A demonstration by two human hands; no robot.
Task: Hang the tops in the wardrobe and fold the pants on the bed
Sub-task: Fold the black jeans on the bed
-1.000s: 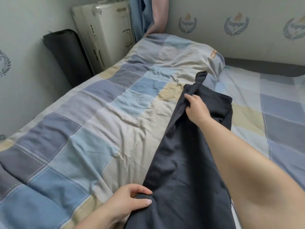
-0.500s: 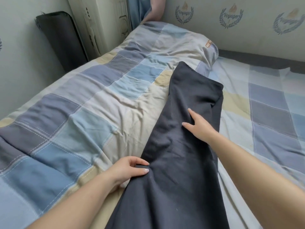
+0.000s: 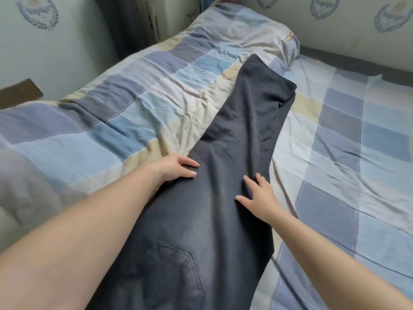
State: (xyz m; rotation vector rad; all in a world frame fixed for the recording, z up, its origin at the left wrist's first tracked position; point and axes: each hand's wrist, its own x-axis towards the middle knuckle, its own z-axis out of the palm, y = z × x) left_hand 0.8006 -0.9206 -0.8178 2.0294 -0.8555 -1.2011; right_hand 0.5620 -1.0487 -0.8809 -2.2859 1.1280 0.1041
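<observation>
pants (image 3: 225, 166): dark, laid lengthwise down centre frame on the bed (image 3: 348, 153), over the patchwork quilt (image 3: 125, 113) edge | left hand (image 3: 176, 167): I rest flat fingers on the left edge, gripping nothing, pinning it | right hand (image 3: 259, 195): splayed flat on the right side, smoothing | judgement: flattening so the fold lands square

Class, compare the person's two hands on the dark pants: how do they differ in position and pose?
1. The left hand rests at the left edge of the dark pants, partly on the quilt; the right hand lies nearer the right edge.
2. The left hand's fingers point right, close together; the right hand's fingers spread, pointing up the bed.
Shared: both lie open on the pants.
</observation>
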